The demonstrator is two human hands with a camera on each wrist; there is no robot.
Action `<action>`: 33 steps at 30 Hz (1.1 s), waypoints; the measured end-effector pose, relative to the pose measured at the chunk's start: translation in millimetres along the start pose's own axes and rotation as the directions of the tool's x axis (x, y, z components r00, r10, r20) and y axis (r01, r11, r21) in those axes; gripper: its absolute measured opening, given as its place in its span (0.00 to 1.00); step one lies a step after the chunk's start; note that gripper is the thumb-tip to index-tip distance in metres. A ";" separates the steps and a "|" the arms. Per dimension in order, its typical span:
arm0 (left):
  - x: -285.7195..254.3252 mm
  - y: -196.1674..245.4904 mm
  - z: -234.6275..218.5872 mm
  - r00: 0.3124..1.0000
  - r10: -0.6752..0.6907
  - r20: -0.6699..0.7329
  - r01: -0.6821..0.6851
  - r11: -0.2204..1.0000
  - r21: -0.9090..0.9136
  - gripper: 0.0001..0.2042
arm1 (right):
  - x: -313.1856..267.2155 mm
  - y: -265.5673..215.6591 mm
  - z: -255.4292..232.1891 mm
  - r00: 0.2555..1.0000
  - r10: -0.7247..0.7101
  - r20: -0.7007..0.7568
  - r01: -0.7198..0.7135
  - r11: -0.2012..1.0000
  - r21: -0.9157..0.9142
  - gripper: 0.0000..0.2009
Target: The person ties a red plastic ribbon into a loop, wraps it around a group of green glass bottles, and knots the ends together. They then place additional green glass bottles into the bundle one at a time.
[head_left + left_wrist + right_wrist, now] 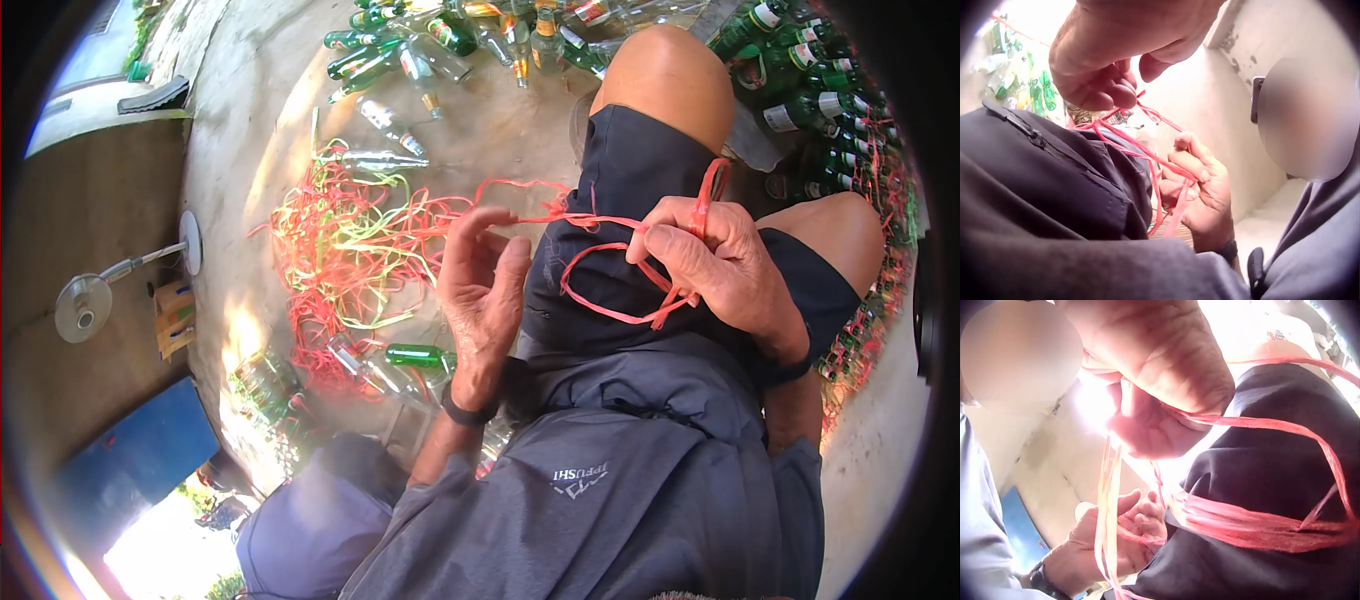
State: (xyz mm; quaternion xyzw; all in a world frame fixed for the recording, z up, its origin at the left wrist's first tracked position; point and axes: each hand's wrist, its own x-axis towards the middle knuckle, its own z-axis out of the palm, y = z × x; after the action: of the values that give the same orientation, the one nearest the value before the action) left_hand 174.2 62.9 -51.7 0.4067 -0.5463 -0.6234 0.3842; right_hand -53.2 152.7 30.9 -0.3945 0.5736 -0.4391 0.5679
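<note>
Red plastic twine [612,312] loops over the dark shorts in the head view. The right hand [715,262] pinches it between curled fingers and thumb, with a strand standing up over the knuckles. Left of it the left hand [483,285] is raised, fingers loosely bent and thumb apart, beside a strand that runs toward a tangled pile of red and yellow-green twine [345,250]. In the left wrist view the twine [1125,140] stretches between both hands. Several strands [1109,506] hang from the right hand [1160,381] in the right wrist view.
Green and clear bottles [430,60] lie on the floor ahead, with more green bottles [815,100] at the right. A green bottle [418,355] is near the left forearm. A standing fan [84,307] and a blue panel [145,455] are at the left.
</note>
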 end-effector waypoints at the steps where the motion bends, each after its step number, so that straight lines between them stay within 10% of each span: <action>1: 3.4 0.3 0.9 0.997 0.079 0.024 -0.082 0.987 0.141 0.17 | -1.0 -0.3 -1.0 1.000 0.011 0.001 -0.011 1.000 0.022 0.15; 5: 13.6 8.1 -1.1 0.966 0.096 0.242 -0.203 0.861 0.466 0.17 | -2.1 4.4 -4.4 1.000 0.005 -0.003 -0.005 0.999 0.036 0.16; 14: 26.3 19.6 -21.3 0.974 -0.167 0.156 0.144 0.978 0.150 0.10 | -4.6 14.6 -13.8 0.995 0.046 -0.093 -0.048 0.999 -0.014 0.15; 33: 26.9 45.0 -16.9 0.990 -0.070 0.126 0.027 0.949 0.315 0.06 | 2.7 34.0 7.2 0.932 -0.289 -0.220 0.220 0.931 -0.293 0.05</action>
State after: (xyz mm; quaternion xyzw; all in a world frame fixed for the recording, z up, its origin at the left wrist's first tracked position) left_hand 181.4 27.0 -10.5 0.4324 -0.6525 -0.5647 0.2615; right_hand -44.6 160.0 -2.1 -0.4770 0.6396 -0.4772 0.3683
